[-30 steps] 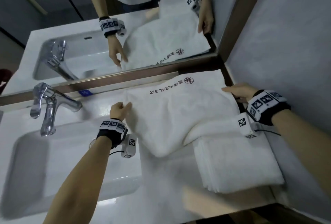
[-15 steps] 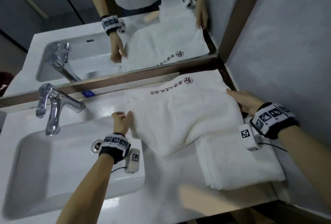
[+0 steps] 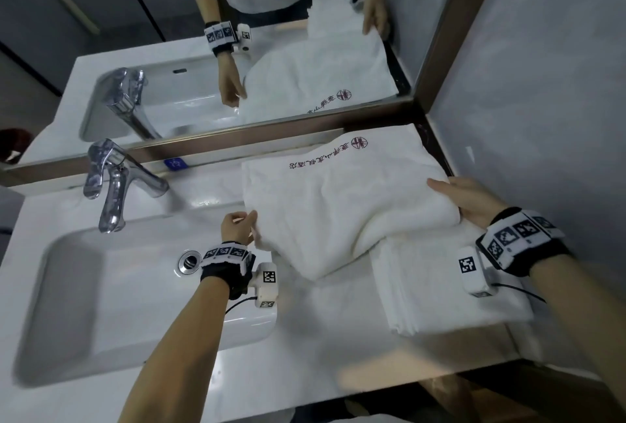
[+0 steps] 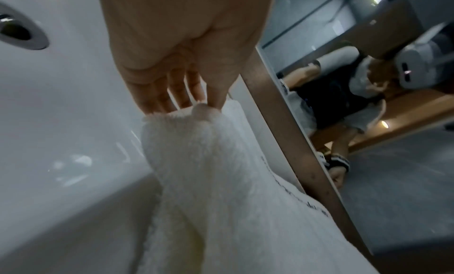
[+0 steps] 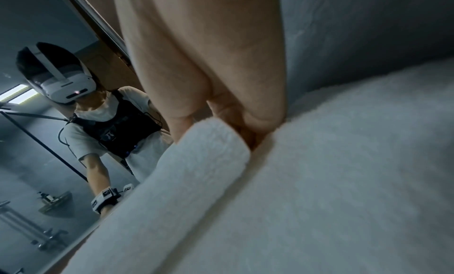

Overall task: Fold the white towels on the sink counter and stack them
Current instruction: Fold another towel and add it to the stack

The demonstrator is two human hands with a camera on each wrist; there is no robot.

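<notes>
Where towel [image 3: 338, 206] folds, right grip's [image 3: 464, 200] fingertips hidden.

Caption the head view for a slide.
Both hands, left and right, grip a printed white towel overlapping a folded stack.

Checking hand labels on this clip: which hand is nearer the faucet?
Left. The left hand pinches the printed towel's left edge beside the basin, just right of the faucet. The right hand holds the towel's far right edge, by the wall.

printed towel [image 3: 338, 206]: half-folded, overlapping | folded towel [image 3: 447, 294]: flat, counter's right end
</notes>
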